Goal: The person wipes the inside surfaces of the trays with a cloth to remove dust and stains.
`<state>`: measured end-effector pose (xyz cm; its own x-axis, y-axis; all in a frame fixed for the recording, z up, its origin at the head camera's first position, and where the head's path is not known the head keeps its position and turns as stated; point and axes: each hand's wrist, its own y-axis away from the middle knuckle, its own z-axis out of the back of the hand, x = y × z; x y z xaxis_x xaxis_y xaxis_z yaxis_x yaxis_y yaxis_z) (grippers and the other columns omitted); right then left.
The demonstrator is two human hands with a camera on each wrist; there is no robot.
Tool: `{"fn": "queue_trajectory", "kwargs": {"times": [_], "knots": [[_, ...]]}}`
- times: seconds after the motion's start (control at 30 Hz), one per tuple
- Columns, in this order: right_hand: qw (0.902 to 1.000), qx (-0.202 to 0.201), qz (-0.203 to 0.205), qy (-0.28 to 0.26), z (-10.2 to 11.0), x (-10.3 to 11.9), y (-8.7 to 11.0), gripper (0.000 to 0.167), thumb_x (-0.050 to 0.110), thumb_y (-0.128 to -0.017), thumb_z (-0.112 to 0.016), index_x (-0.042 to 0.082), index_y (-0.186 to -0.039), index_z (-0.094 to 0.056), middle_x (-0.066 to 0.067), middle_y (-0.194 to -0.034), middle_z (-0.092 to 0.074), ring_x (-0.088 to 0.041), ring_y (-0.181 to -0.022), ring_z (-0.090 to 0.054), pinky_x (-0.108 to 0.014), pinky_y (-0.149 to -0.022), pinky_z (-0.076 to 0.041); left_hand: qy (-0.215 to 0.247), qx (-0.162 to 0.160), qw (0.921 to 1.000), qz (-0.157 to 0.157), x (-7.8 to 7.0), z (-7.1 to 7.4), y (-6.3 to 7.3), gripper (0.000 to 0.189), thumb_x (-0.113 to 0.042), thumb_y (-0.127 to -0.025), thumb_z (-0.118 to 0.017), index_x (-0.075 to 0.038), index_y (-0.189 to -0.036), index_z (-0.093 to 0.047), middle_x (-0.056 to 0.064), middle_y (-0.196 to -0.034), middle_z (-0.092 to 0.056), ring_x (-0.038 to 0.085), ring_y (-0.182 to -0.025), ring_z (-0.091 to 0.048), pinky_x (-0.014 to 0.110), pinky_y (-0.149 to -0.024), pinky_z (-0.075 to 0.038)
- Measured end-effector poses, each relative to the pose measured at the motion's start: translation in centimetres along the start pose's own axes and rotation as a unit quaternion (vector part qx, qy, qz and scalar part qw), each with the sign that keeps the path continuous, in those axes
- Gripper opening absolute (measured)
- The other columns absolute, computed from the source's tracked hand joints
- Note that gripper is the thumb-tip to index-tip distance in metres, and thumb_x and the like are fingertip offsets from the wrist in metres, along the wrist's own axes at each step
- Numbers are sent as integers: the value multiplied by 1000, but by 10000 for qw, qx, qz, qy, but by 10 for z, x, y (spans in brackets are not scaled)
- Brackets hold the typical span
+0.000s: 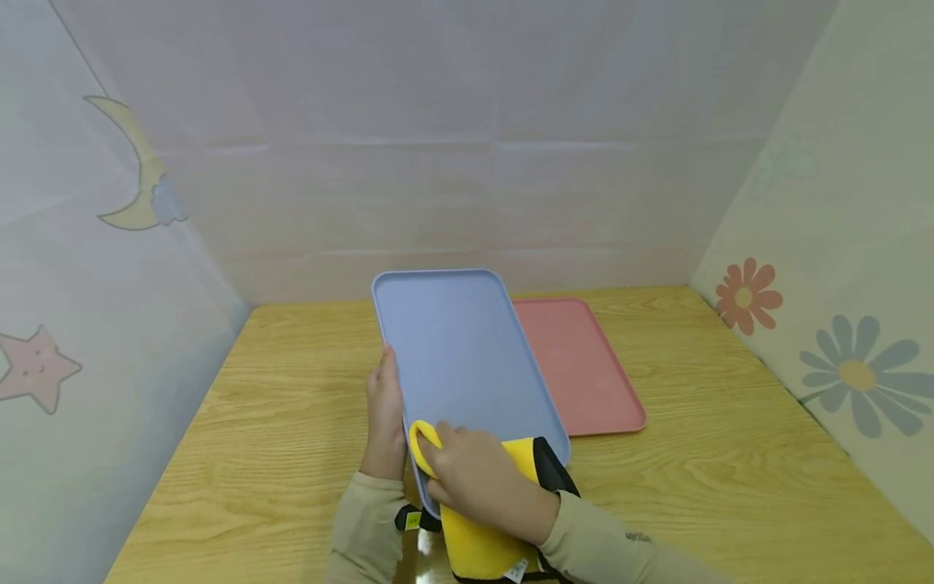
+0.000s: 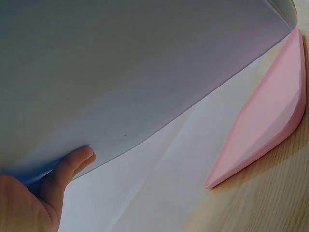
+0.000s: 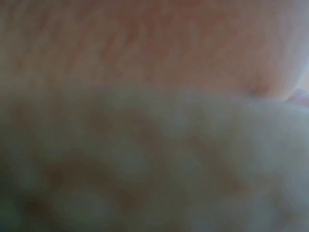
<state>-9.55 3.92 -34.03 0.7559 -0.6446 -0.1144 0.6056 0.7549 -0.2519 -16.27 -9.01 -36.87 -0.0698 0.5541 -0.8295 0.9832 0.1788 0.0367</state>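
My left hand grips a blue rectangular tray by its left long edge and keeps it tilted up above the table. In the left wrist view the underside of the tray fills the upper left, and the left hand curls at its edge. My right hand holds a yellow cloth with black trim against the tray's lower left part. A fold of the cloth pokes out by the fingers, and the rest hangs over the near edge. Skin and sleeve blur across the right wrist view.
A pink tray lies flat on the wooden table, partly covered by the blue one in the head view. Printed cloth walls stand at the back, left and right.
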Motion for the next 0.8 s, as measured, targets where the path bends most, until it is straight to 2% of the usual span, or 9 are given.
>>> {"fn": "queue_trajectory", "kwargs": {"times": [0.23,0.37,0.47,0.8], "knots": [[9999,94,-34,-39,2,0,0,37,26,-78,-63,10,-112,-63,-1,-71,-48,-6,-46,-31,-16,-36,-25,7,-83,10000,-1,0,0,0,52,-45,-92,-39,1,-113,-53,6,-86,-57,13,-70,-55,24,-60,-46],[9999,147,-46,-47,2,-2,1,38,26,-79,-62,11,-114,-62,-1,-72,-50,-6,-46,-31,-16,-35,-24,-122,-258,9996,15,-1,1,1,50,-46,-92,-39,-1,-108,-55,5,-84,-57,12,-70,-56,24,-59,-46],[9998,180,-87,-3,2,-3,2,39,27,-79,-63,12,-115,-61,-1,-70,-48,-6,-46,-30,-16,-35,-24,-124,-275,9995,-26,-1,0,0,49,-44,-93,-39,-1,-107,-56,4,-83,-57,11,-69,-55,23,-59,-46],[9982,387,-434,-136,0,-13,8,40,29,-77,-65,13,-113,-63,-2,-72,-50,-8,-47,-33,-19,-36,-27,-56,-299,9994,-155,-2,2,-1,46,-44,-93,-40,-3,-102,-58,3,-76,-56,11,-63,-55,23,-55,-45]]}}
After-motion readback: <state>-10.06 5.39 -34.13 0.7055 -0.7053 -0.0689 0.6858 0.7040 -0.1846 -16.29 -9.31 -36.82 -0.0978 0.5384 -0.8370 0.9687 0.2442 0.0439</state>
